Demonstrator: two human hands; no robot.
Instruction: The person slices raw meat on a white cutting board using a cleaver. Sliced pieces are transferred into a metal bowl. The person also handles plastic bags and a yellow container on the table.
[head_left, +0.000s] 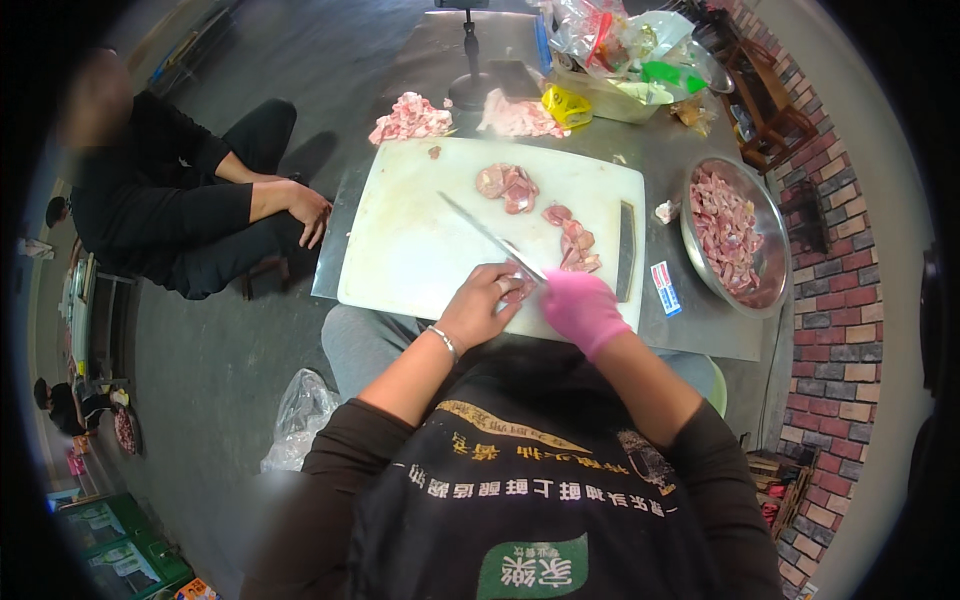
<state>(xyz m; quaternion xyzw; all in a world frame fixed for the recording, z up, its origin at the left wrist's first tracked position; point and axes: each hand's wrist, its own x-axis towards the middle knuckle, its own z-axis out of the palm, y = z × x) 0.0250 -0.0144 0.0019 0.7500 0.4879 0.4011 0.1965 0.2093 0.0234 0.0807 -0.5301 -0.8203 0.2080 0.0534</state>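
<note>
My right hand (586, 309), in a pink glove, grips a long-bladed kitchen knife (480, 226) whose tip points to the far left. The blade crosses over a piece of raw meat (516, 289) near the front edge of a white cutting board (405, 225). My bare left hand (480, 306) holds that piece down with its fingers, close beside the blade. Farther up the board lie larger pieces of raw meat (507, 186). Cut chunks of meat (577, 244) sit right of the knife, near the board's handle slot.
A steel bowl (777, 262) of cut meat stands at the right, beside a small printed packet (666, 289). Two piles of pale trimmings (411, 118) (517, 114) lie behind the board. Beyond are a phone stand (471, 82) and a bag-filled plastic tub (607, 94). A person (187, 187) sits left.
</note>
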